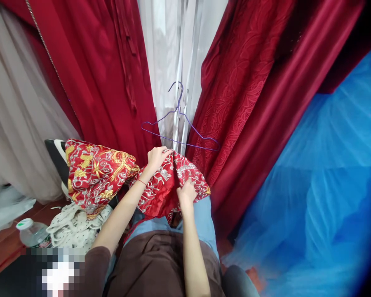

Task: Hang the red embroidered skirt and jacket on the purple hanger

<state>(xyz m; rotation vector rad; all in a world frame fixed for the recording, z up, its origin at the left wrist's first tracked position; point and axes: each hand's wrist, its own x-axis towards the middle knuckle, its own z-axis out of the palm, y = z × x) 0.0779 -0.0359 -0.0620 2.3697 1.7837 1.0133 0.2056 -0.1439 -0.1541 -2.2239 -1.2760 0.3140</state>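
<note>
A red garment embroidered in gold and silver [163, 187] lies across my lap and spreads left over a seat [94, 171]. My left hand [156, 158] grips its upper edge with curled fingers. Lower down, my right hand [186, 193] pinches the fabric. Just above the hands a purple wire hanger [181, 123] hangs in front of white sheer cloth, touching neither hand.
Red dresses hang at left [105, 70] and right [253, 90]; blue tulle [321, 185] fills the right side. A pale gown [15, 115] hangs far left. A spotted cream cloth [71, 227] and a plastic bottle [31, 233] lie lower left on a wooden floor.
</note>
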